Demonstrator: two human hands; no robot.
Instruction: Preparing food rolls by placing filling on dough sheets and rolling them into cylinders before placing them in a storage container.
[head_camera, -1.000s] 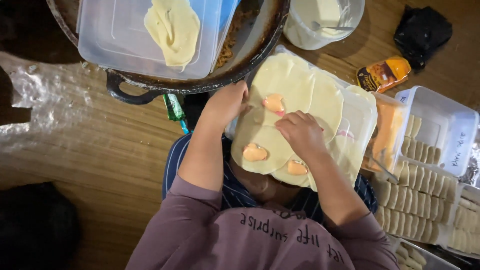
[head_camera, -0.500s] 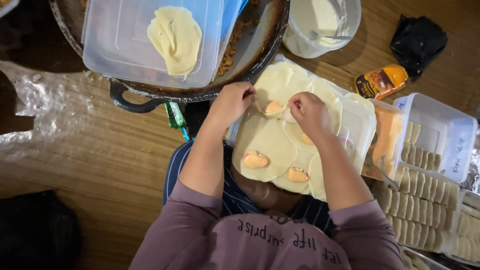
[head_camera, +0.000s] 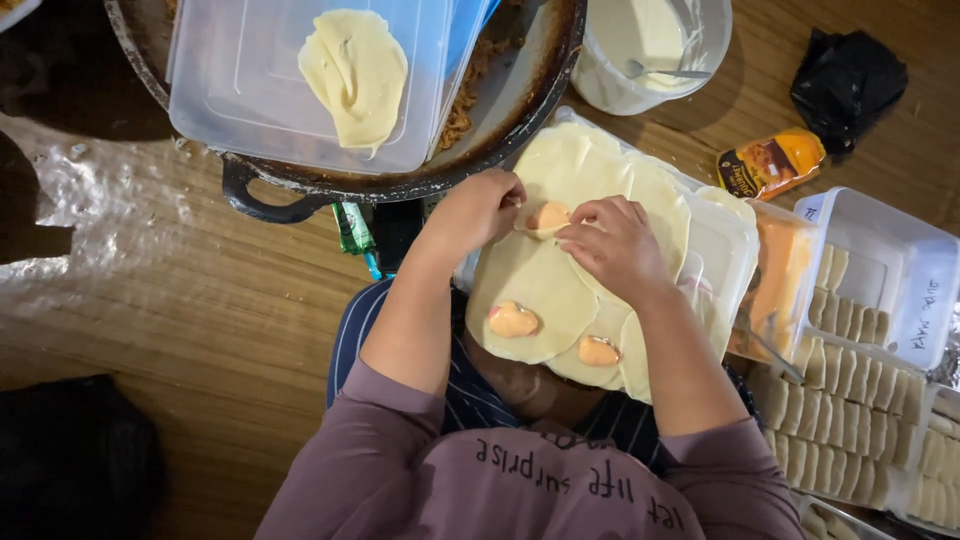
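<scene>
Several pale round wrappers (head_camera: 560, 290) lie overlapping on a white plastic lid (head_camera: 725, 255) over my lap. Three have a dollop of orange filling: one at the top (head_camera: 548, 215), two lower down (head_camera: 513, 320) (head_camera: 598, 350). My left hand (head_camera: 480, 210) and my right hand (head_camera: 615, 245) meet at the top dollop. The fingertips of both pinch the wrapper's edge beside that filling and lift it over. The two lower dollops lie uncovered.
A big dark pan (head_camera: 400, 185) at the top carries a clear container (head_camera: 250, 90) with one wrapper on it. A white bowl with a spoon (head_camera: 650, 50), an orange sachet (head_camera: 770, 160), a black bag (head_camera: 845, 80), a tub of orange filling (head_camera: 780, 290) and boxes of rolled pieces (head_camera: 860, 400) stand to the right.
Both hands have moved up from the lower part of the wrappers to the top dollop. The right hand left the lower filling and now pinches the top wrapper.
</scene>
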